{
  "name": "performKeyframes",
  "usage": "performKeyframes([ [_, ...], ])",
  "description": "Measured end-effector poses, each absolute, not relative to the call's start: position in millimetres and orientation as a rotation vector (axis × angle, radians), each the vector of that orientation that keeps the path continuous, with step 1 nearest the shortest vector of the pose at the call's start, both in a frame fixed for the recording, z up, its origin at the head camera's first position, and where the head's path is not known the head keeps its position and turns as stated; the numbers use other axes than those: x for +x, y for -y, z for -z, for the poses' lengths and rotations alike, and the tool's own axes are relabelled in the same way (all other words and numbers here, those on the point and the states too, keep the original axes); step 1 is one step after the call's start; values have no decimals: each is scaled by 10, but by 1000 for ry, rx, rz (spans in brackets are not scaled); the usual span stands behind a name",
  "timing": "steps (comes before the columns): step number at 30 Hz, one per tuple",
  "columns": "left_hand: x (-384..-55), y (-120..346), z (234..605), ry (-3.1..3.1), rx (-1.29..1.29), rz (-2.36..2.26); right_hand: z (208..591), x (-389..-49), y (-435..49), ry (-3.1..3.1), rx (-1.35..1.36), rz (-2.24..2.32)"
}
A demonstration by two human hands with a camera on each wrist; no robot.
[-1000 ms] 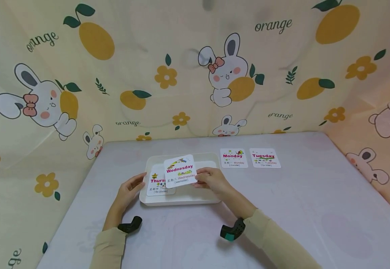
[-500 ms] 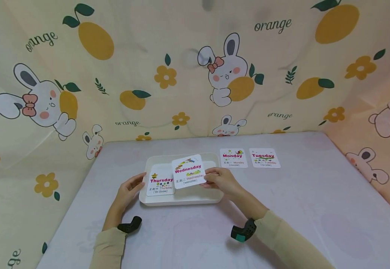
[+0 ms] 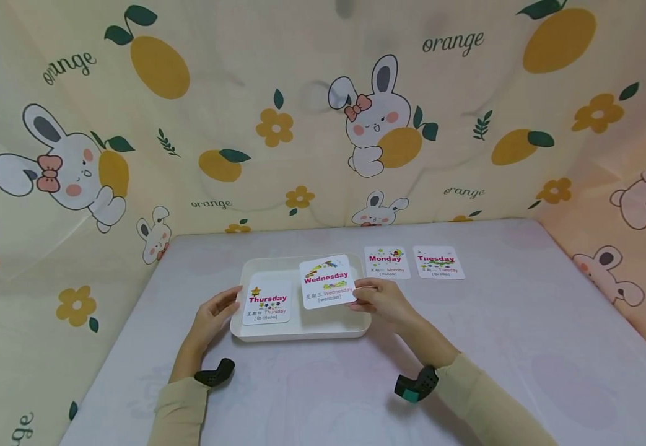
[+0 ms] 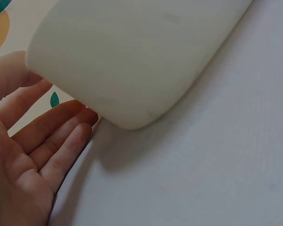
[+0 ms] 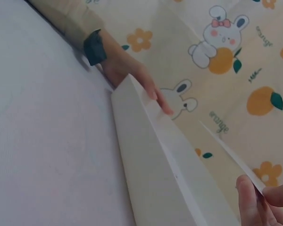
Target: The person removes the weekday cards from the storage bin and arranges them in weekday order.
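Note:
In the head view, my right hand (image 3: 385, 302) pinches the right edge of a white Wednesday card (image 3: 326, 282), raised and tilted over the right part of a shallow white tray (image 3: 300, 336). The right wrist view catches this card (image 5: 233, 155) edge-on between thumb and fingers. A Thursday card (image 3: 267, 303) lies at the tray's left. My left hand (image 3: 213, 317) touches the tray's left end; its fingers (image 4: 61, 150) look mostly straight beside the wall in the left wrist view.
Behind the tray, to the right, a Monday card (image 3: 387, 262) and a Tuesday card (image 3: 438, 262) lie side by side on the pale table (image 3: 495, 334). A patterned cloth backdrop (image 3: 311, 74) with rabbits and oranges rises around the table.
My right hand has carried the Wednesday card rightward across the tray, so the Thursday card it partly covered now shows whole. My left hand has stayed at the tray's end.

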State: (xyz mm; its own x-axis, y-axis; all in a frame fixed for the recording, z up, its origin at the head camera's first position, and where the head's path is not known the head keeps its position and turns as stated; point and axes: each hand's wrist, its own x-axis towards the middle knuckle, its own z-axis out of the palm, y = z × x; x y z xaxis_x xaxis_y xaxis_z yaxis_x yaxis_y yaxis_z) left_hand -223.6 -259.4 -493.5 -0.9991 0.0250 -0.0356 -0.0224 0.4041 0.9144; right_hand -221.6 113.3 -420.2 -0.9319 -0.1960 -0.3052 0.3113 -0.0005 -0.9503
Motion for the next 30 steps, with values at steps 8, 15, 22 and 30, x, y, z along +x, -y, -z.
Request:
performKeyframes([
  [8, -2243, 2599, 4942, -2581, -2, -1709, 4160, -2237, -1299, -1944, 157, 1986],
  [15, -2242, 2609, 4950, -2582, 20, -1719, 4130, -2261, -1439, -1972, 173, 1967],
  [22, -2237, 2616, 4965, -2580, 48, -1734, 4089, -2273, -1578, -1945, 182, 2003],
  [30, -2231, 2609, 4951, -2581, 61, -1725, 4033, -2298, -1804, -1930, 205, 2026],
])
